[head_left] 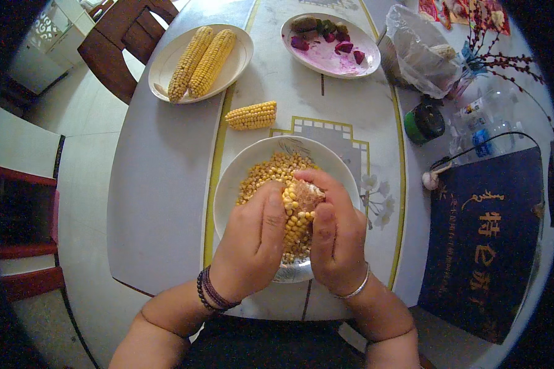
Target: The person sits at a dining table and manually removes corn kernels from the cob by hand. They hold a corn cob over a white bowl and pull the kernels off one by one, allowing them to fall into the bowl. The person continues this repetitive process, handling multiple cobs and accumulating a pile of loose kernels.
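Between my two hands is a partly stripped corn cob (309, 195), its bare pinkish core showing beside rows of yellow kernels. My left hand (255, 230) closes on its left side, thumb pressed near the kernels. From the other side my right hand (338, 227) wraps round it, fingers over the top and thumb near the front. Below both hands lies a white plate (226, 184) with a heap of loose corn kernels (271, 169). Just beyond the plate, a broken piece of corn cob (251, 115) rests on the table.
Two whole corn cobs lie on a white plate (240, 61) at the far left. A second plate (326, 64) at the back holds dark purple-red pieces. Along the right are a plastic bag (421, 55), a green-black tin (425, 121), clear bottles, garlic (432, 179) and a dark bag (474, 246).
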Tool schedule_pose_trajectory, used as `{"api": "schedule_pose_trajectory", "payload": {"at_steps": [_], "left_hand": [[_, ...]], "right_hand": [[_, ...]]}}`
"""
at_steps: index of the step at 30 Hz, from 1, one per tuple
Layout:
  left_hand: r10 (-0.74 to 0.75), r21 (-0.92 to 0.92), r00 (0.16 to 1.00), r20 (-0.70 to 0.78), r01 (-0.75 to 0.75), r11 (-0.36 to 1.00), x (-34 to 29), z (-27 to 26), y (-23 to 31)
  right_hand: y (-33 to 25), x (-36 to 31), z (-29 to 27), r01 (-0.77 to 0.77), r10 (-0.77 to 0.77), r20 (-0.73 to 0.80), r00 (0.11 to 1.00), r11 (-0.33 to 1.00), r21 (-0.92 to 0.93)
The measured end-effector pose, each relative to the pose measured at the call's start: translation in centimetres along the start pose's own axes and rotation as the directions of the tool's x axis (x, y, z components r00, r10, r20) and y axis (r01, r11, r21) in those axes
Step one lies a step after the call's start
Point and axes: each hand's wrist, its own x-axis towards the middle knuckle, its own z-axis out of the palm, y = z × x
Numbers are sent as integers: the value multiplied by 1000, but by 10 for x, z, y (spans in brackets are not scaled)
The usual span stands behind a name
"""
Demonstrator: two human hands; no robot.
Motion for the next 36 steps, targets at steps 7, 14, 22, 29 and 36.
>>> {"api": "schedule_pose_trajectory", "payload": {"at_steps": [7,14,22,29,36], "left_hand": [[-25,4,999,28,25,1000,-4,4,8],[-61,-17,998,27,61,998,-2,-1,1],[-327,-260,934,145,354,898,-1,-7,-4],[89,101,996,6,-89,991,-9,1,-13],[-394,-461,861,321,506,729,5,-10,1]], "right_hand": [[-7,-5,2,-109,111,37,993,992,-68],[-6,-5,-2,-134,138,39,990,988,-79],[3,3,-2,3,-5,24,1000,997,75],[-5,-5,0,-66,69,37,997,995,-68],[6,2,-5,50,-51,28,998,999,20]]}}
